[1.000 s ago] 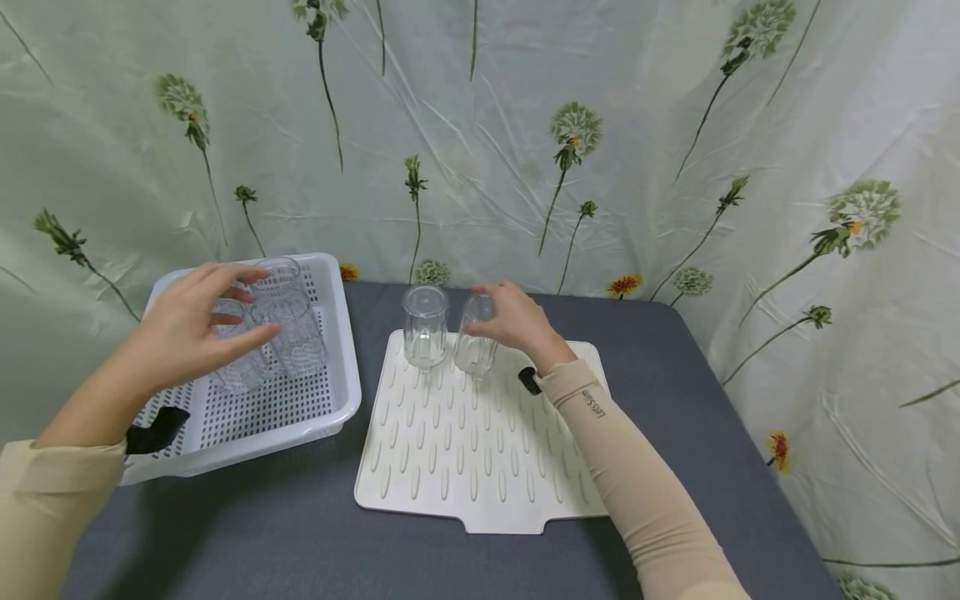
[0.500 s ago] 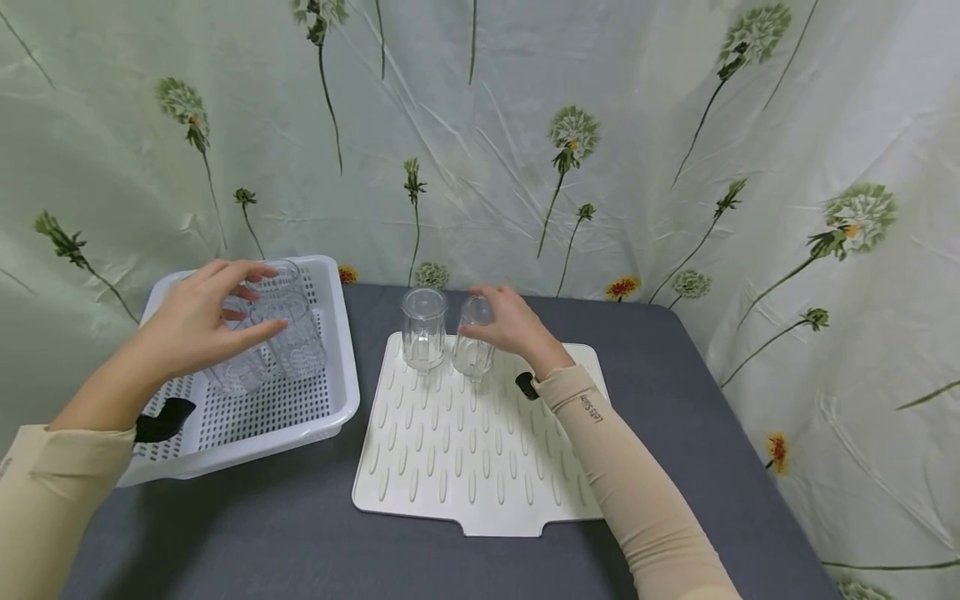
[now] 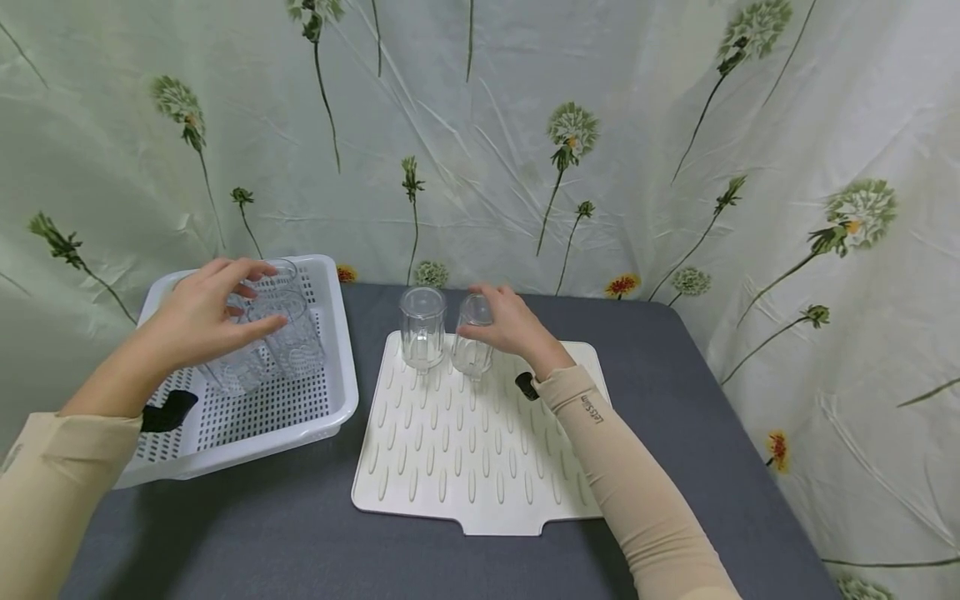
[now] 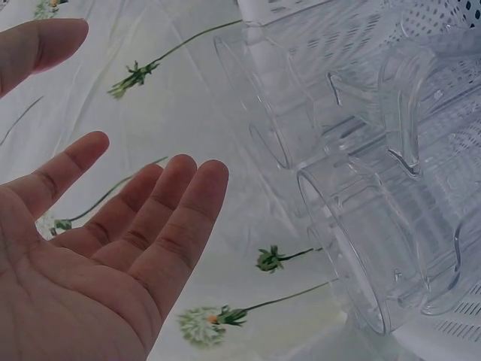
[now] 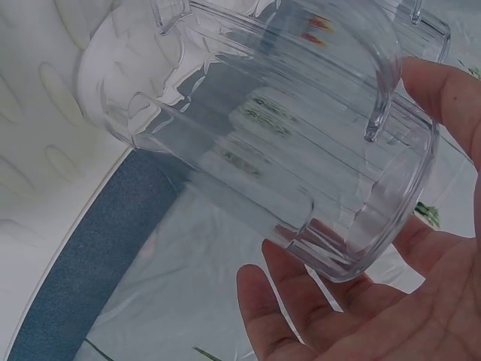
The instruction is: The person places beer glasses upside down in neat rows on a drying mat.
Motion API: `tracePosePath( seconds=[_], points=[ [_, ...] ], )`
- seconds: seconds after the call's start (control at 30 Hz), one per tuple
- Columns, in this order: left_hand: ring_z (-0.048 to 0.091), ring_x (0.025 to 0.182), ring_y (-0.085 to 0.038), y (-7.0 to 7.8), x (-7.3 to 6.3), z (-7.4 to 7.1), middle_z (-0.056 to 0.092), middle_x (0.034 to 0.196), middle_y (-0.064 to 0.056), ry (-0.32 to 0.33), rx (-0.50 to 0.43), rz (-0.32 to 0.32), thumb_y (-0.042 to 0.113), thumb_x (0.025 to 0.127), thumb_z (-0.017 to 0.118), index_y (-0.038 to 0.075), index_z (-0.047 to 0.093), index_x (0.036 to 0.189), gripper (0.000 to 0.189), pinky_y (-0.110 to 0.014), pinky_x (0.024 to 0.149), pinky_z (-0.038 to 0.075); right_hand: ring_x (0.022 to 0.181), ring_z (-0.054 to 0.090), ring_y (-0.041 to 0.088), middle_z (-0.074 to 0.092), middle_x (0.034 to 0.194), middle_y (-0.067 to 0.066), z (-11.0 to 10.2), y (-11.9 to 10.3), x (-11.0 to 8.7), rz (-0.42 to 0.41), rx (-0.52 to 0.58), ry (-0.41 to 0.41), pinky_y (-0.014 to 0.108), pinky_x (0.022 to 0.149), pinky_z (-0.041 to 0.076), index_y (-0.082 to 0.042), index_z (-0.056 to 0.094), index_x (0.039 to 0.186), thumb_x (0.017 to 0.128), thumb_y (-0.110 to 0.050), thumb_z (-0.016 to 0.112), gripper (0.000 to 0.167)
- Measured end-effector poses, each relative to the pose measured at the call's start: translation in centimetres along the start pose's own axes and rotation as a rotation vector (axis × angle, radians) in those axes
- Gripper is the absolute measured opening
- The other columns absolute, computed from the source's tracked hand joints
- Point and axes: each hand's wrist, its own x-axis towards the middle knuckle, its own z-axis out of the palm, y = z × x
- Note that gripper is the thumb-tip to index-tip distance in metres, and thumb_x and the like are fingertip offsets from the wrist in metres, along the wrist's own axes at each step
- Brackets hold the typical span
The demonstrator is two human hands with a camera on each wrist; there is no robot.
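Note:
My right hand (image 3: pixel 513 323) holds a clear glass mug (image 3: pixel 472 337) near its upper end, thumb on the near side and fingers round the far side. This mug stands on the back part of a white ridged drying mat (image 3: pixel 480 467). A second clear mug (image 3: pixel 423 329) stands just left of it. Over a white perforated basket (image 3: pixel 341 375), my left hand (image 3: pixel 198 321) hovers with thumb and fingers apart. Several clear mugs (image 3: pixel 296 342) are in the basket, partly hidden behind that hand. The left wrist view shows a gap between the fingers (image 4: pixel 199 203) and the nearest mug (image 4: pixel 376 233).
A dark grey cloth (image 3: pixel 300 533) covers the table under basket and mat. A pale curtain (image 3: pixel 480 167) with dandelion print hangs close behind the table's back edge and along the right side.
My left hand and forearm have shifted slightly to the right above the basket. The right hand stays at the same mug, with hardly any movement.

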Motion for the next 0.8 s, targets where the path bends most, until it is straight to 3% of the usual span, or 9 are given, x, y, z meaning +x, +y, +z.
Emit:
tracePosePath(
  seconds=[0.33, 0.8],
  points=[
    [0.062, 0.119, -0.049, -0.2, 0.5, -0.1, 0.052, 0.141, -0.030, -0.058, 0.026, -0.036, 0.032, 0.094, 0.083, 0.002, 0.052, 0.151, 0.071, -0.067, 0.095, 0.059, 0.155, 0.037, 0.046, 0.040, 0.164, 0.022, -0.3, 0.2, -0.6, -0.014, 0.023, 0.011, 0.063, 0.119, 0.044, -0.018, 0.041, 0.164, 0.100, -0.044, 0.076, 0.077],
    [0.060, 0.123, -0.050, -0.7, 1.3, 0.0, 0.052, 0.143, -0.031, -0.116, 0.046, -0.056, 0.040, 0.095, 0.081, 0.003, 0.050, 0.153, 0.075, -0.068, 0.097, 0.056, 0.153, 0.039, 0.043, 0.039, 0.165, 0.019, -0.8, 0.7, -1.9, -0.036, 0.058, 0.048, 0.062, 0.115, 0.047, -0.020, 0.040, 0.164, 0.100, -0.045, 0.077, 0.078]
  ],
)
